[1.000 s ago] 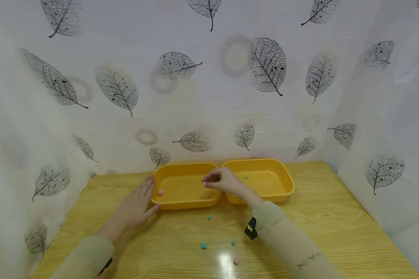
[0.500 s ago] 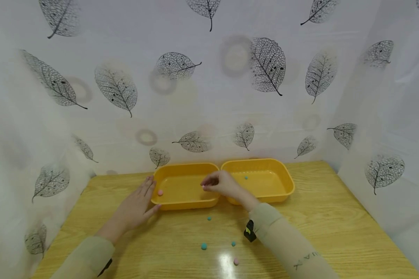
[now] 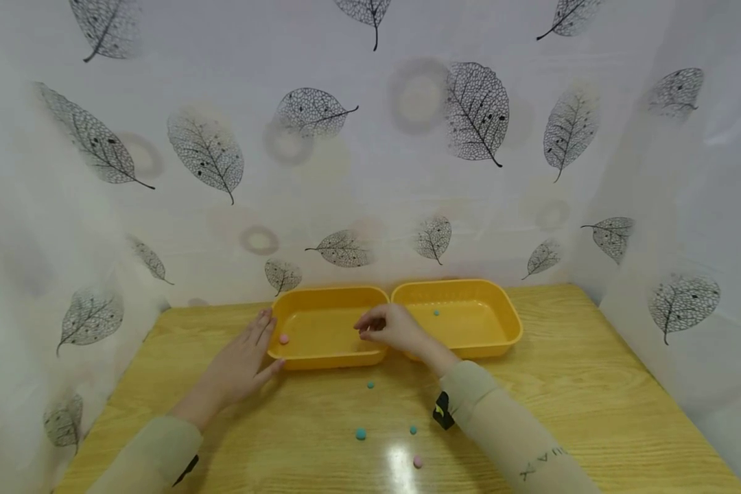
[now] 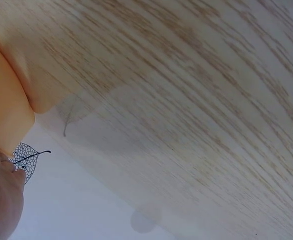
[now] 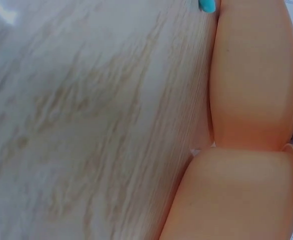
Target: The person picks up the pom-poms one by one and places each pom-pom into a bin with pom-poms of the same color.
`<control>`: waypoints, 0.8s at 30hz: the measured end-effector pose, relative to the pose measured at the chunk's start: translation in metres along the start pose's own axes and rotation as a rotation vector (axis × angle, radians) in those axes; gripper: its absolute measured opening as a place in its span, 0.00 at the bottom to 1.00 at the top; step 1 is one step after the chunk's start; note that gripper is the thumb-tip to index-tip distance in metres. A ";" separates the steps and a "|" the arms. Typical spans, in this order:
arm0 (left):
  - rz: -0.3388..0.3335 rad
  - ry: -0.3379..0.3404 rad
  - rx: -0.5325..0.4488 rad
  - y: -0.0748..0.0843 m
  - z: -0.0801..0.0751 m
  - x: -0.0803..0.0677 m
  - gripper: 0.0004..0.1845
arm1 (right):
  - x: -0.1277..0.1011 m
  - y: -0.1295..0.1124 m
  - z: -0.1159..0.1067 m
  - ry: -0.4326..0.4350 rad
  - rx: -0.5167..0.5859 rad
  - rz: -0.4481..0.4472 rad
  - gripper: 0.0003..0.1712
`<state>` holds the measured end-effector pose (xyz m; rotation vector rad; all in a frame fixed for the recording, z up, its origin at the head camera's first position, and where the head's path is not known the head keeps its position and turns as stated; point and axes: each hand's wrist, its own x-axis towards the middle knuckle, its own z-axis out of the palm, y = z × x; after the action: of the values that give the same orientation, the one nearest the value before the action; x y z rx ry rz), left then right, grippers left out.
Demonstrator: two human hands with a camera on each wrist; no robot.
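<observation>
The left hand (image 3: 237,367) lies flat with straight fingers on the table (image 3: 593,384), its fingertips touching the outer wall of the left tray (image 3: 327,350), where a pink bead (image 3: 283,339) sits just inside. The right hand (image 3: 392,328) hovers over that tray's right end with fingers curled, pinching something too small to make out. Loose beads (image 3: 361,433) lie on the table near the right sleeve, and one teal bead (image 3: 436,313) rests in the right tray (image 3: 500,336).

Both arms wear long, loose sleeves of pale sage-green fabric that end at the wrists. The right sleeve (image 3: 506,432) has small dark lettering along the forearm and a black tag with yellow marking at the cuff (image 3: 442,410). The left sleeve (image 3: 151,456) shows a dark strap at its cuff.
</observation>
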<state>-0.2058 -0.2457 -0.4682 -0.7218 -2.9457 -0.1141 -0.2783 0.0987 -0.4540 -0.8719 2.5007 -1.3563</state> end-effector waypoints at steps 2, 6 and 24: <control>0.000 -0.001 0.005 -0.001 0.000 0.000 0.46 | 0.000 0.001 0.000 0.003 -0.006 -0.009 0.10; 0.005 -0.003 0.017 -0.002 0.000 0.001 0.46 | 0.000 0.002 0.001 0.014 -0.011 -0.020 0.10; 0.007 0.007 0.032 0.000 -0.002 0.001 0.45 | -0.005 -0.011 -0.015 -0.049 0.070 -0.004 0.13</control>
<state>-0.2065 -0.2458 -0.4665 -0.7253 -2.9312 -0.0691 -0.2756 0.1079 -0.4369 -0.8853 2.4008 -1.3973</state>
